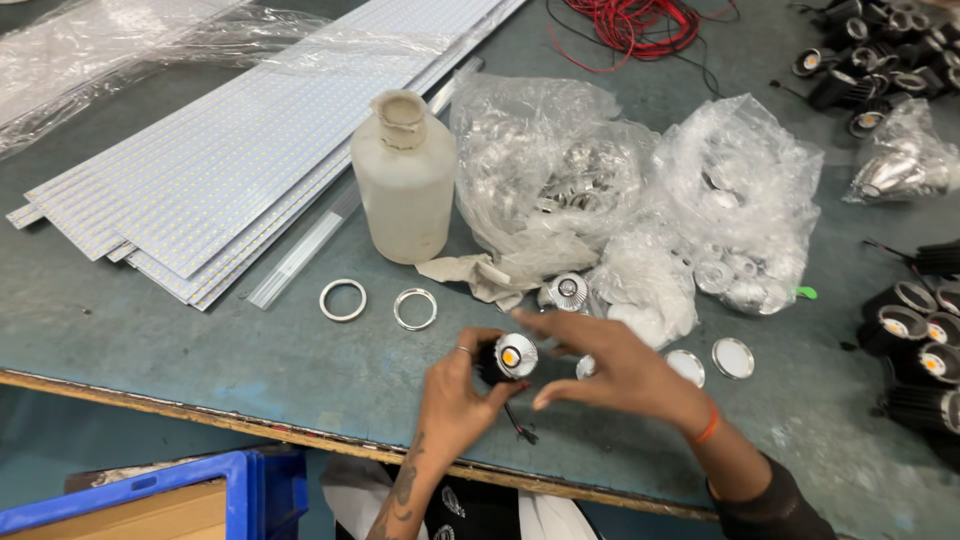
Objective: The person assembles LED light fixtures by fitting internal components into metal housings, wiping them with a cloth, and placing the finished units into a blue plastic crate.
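Bench: scuffed grey-green worktable [200, 350], pretty crowded, we're looking down from the near edge.
Left hand: our left hand [455, 400] is wrapped around a small black lamp body [505, 358], lit-looking yellow chip facing up, short wires dangling off it toward 6 o'clock.
Right hand: our right hand [610, 370] isn't gripping anything we can see, fingers spread and hovering just at 3 o'clock of the lamp, fingertips almost on its silver reflector.
Loose rings: two metal rings [343, 299] lie flat at about 10 o'clock from the lamp, well apart from the hands.
Lenses: two round discs [733, 357] sit at 3 o'clock, past the right wrist.
Bottle: dirty white plastic bottle [404, 178] at 12 o'clock, upright, rag-stuffed neck.
Bags: clear bags of silver parts [740, 200] at 1 o'clock.
Risk: we reckon the lamp sits near the table edge, so a loose grip could drop it off the bench; a sleeve sweep could also knock the discs away or smudge them.
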